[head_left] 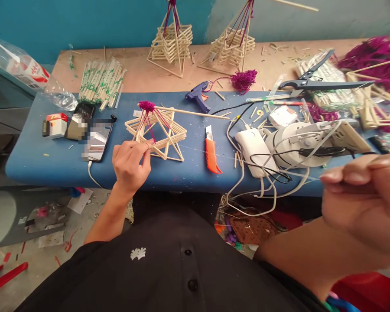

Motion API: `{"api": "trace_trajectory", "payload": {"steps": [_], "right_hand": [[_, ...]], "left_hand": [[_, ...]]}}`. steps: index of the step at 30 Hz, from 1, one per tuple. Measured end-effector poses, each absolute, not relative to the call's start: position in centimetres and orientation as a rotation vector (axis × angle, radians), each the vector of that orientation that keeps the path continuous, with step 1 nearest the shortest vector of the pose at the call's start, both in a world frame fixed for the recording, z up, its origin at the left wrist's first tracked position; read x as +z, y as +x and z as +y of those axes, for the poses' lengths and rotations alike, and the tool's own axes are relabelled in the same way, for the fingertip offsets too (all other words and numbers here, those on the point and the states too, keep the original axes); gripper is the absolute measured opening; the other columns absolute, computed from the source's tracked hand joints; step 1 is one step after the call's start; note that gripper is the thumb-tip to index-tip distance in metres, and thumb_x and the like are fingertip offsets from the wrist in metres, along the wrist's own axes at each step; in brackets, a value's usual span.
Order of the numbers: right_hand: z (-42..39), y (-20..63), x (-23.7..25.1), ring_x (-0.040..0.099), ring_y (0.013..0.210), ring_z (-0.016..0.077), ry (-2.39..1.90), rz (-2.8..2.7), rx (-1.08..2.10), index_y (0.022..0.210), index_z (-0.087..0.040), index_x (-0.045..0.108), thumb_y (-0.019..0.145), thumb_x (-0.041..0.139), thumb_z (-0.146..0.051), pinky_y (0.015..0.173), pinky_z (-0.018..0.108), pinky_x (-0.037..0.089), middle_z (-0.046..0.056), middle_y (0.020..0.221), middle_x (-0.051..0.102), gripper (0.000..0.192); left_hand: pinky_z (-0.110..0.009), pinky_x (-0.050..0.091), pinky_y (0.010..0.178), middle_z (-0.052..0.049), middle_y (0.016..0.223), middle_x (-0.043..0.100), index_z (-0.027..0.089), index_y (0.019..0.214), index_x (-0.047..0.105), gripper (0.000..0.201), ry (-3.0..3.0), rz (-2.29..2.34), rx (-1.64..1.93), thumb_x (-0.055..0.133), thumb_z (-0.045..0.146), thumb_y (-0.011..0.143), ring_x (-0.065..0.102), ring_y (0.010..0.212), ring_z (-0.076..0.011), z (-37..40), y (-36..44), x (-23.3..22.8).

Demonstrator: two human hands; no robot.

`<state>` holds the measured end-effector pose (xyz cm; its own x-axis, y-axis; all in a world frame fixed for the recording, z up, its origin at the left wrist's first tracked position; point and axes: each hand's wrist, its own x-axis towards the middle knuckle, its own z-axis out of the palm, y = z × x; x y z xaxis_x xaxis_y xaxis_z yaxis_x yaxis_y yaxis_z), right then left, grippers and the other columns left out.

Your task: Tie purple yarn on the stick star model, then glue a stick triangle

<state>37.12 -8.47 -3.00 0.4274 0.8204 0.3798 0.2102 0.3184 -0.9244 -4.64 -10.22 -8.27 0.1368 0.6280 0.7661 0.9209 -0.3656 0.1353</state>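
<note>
At the far left a clear plastic bottle [26,71] lies tilted, seemingly almost empty, with a bundle of wrapped sticks [101,83] and two phones [90,132] near it on the blue worktop [35,160]. The left hand [130,162] pinches a front corner of the stick star frame [156,132], which sits mid-worktop with purple yarn [147,106] at its peak. It looks light, stiff and brittle; the glued joints are probably safest to grip. An orange utility knife [211,155] lies beside it. The right hand [365,195], blurred, has fingers curled together; whether it holds anything I cannot tell.
</note>
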Motion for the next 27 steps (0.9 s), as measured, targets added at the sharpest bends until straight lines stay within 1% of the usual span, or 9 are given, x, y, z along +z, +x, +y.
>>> {"api": "trace_trajectory", "payload": {"steps": [2,4,8,11,16,18,21,24,27], "right_hand": [[-10.1,36.8,-3.6,0.046,0.045,0.0163,-1.211,-1.100,0.759,0.062,-0.028,0.069,0.049,0.106,-0.064,0.039,0.035,0.038,0.001,0.049,0.043,0.054],[-11.4,36.3,-4.2,0.051,0.044,0.0180,-1.261,-1.135,0.949,0.065,-0.026,0.072,0.054,0.106,-0.059,0.038,0.035,0.043,0.003,0.049,0.047,0.049],[-12.4,36.0,-5.9,0.056,0.047,0.0181,-1.334,-1.149,1.096,0.068,-0.025,0.073,0.060,0.104,-0.057,0.041,0.034,0.048,0.005,0.056,0.055,0.045],[-12.1,36.2,-7.3,0.058,0.050,0.0179,-1.368,-1.175,1.053,0.073,-0.024,0.075,0.069,0.100,-0.053,0.041,0.030,0.045,0.006,0.060,0.059,0.038],[-11.1,34.6,-7.4,0.063,0.058,0.0164,-1.535,-1.343,0.754,0.085,-0.024,0.081,0.083,0.083,-0.026,0.051,0.029,0.047,0.007,0.072,0.070,0.004],[-10.4,33.0,-6.7,0.065,0.066,0.0156,-1.550,-1.507,0.584,0.087,-0.025,0.082,0.086,0.079,-0.021,0.058,0.029,0.048,0.006,0.078,0.074,0.005],[-9.1,30.4,-6.0,0.058,0.065,0.0113,-1.454,-1.693,0.369,0.089,-0.025,0.084,0.090,0.078,-0.019,0.062,0.028,0.047,0.003,0.078,0.071,0.008],[-7.8,27.4,-6.0,0.068,0.075,0.0125,-1.326,-1.728,0.381,0.101,-0.027,0.086,0.094,0.075,-0.017,0.069,0.028,0.054,0.003,0.089,0.077,0.016],[-6.7,24.1,-6.6,0.075,0.083,0.0149,-1.230,-1.674,0.508,0.105,-0.027,0.085,0.096,0.072,-0.017,0.073,0.030,0.060,0.004,0.094,0.079,0.019]], "left_hand": [[-0.039,0.050,0.081,-0.002,0.103,0.086,0.026,0.110,0.071,0.021,-2.075,-1.495,-1.099,0.071,0.011,0.096,0.078,0.087,-0.0217,-10.3,-5.0,-8.2],[-0.039,0.051,0.083,-0.003,0.105,0.086,0.026,0.112,0.070,0.024,-2.077,-1.490,-1.105,0.072,0.010,0.095,0.079,0.088,-0.0225,-10.4,-5.0,-8.0],[-0.041,0.053,0.085,-0.006,0.109,0.086,0.024,0.116,0.068,0.032,-2.029,-1.458,-1.103,0.073,0.009,0.089,0.080,0.094,-0.0264,-10.9,-4.0,-7.3],[-0.042,0.055,0.087,-0.007,0.110,0.086,0.024,0.121,0.068,0.038,-2.014,-1.415,-1.154,0.076,0.015,0.085,0.079,0.096,-0.0282,-11.1,-2.4,-7.0],[-0.045,0.055,0.097,-0.009,0.120,0.085,0.022,0.133,0.066,0.047,-2.093,-1.402,-1.018,0.079,0.036,0.090,0.080,0.111,-0.0330,-10.8,-0.5,-7.9],[-0.045,0.054,0.100,-0.010,0.122,0.084,0.021,0.135,0.067,0.046,-2.103,-1.411,-1.001,0.079,0.031,0.092,0.080,0.115,-0.0324,-10.6,-0.4,-8.5],[-0.044,0.055,0.104,-0.011,0.126,0.083,0.022,0.134,0.070,0.042,-2.130,-1.427,-1.020,0.077,0.019,0.093,0.080,0.119,-0.0308,-10.6,-0.8,-9.3],[-0.043,0.056,0.102,-0.011,0.127,0.083,0.023,0.130,0.073,0.036,-2.146,-1.416,-0.953,0.075,0.015,0.095,0.081,0.119,-0.0301,-10.6,-1.1,-9.6],[-0.041,0.058,0.098,-0.011,0.126,0.083,0.022,0.130,0.072,0.035,-2.143,-1.345,-0.894,0.075,0.014,0.096,0.081,0.118,-0.0297,-10.5,-1.0,-9.4]]}}
